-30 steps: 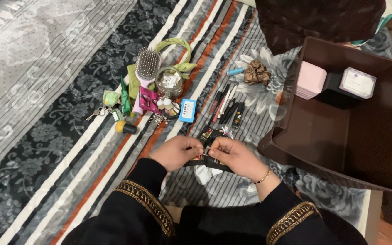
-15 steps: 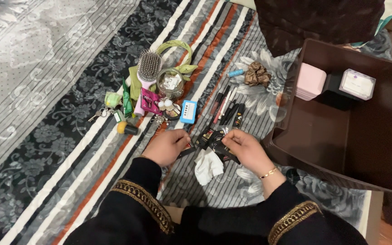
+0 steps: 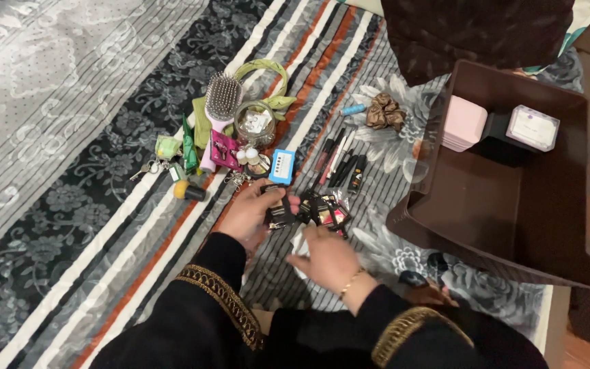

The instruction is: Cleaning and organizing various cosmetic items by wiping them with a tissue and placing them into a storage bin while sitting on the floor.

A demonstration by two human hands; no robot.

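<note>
My left hand [image 3: 250,212] lies on the striped bedspread [image 3: 104,225] with its fingers closed around a small black card of hair clips [image 3: 279,212]. My right hand [image 3: 328,257] hovers just below a clump of small dark packets [image 3: 326,208], covering a white cloth whose edge shows beside it; it holds nothing that I can see. Both arms wear black sleeves with gold-embroidered cuffs. A row of makeup pencils and tubes [image 3: 339,160] lies just beyond the packets.
A brown plastic bin [image 3: 513,225] at the right holds a pink box [image 3: 464,121] and a white-lidded box [image 3: 532,127]. To the left lie a hairbrush [image 3: 220,99], a glass jar [image 3: 254,123], a green headband [image 3: 268,72], a brown scrunchie [image 3: 384,113] and a blue card [image 3: 281,166].
The hands have parted. The left one took up the black clip card and shifted left; the right one drew back toward me over the white cloth.
</note>
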